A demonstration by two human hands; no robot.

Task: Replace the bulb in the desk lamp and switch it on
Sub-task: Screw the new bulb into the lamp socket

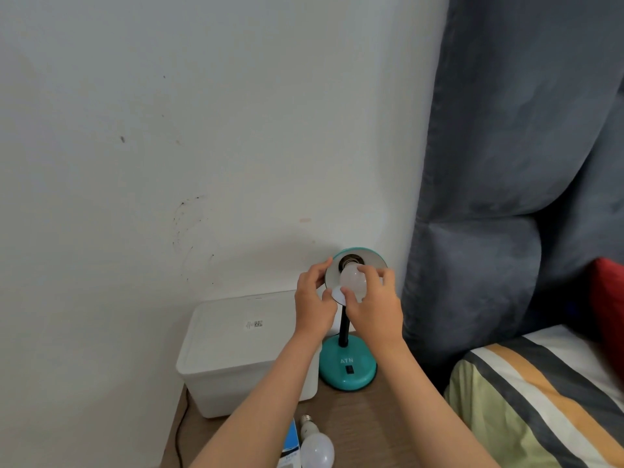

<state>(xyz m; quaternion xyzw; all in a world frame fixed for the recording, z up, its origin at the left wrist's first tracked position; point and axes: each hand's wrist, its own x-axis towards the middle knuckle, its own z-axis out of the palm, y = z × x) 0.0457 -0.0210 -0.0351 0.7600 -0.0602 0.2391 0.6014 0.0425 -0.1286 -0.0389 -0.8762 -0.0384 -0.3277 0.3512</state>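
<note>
The right hand (374,309) grips the bulb (353,280) seated in the lamp shade (371,261), whose rim the left hand (314,298) pinches beside it.

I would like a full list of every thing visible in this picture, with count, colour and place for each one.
desk lamp: 1, teal base and shade, black stem, on the table by the wall
bulb in lamp: 1, white, in the shade's socket
loose bulb: 1, white, lying on the table's near edge
bulb box: 1, blue and white, beside the loose bulb
storage box: 1, white, lidded, left of the lamp
table: 1, brown wood
cable: 1, black, at the table's left edge
curtain: 1, grey-blue, right
bedding: striped, lower right
left hand: holds the shade rim
right hand: grips the bulb in lamp
</note>
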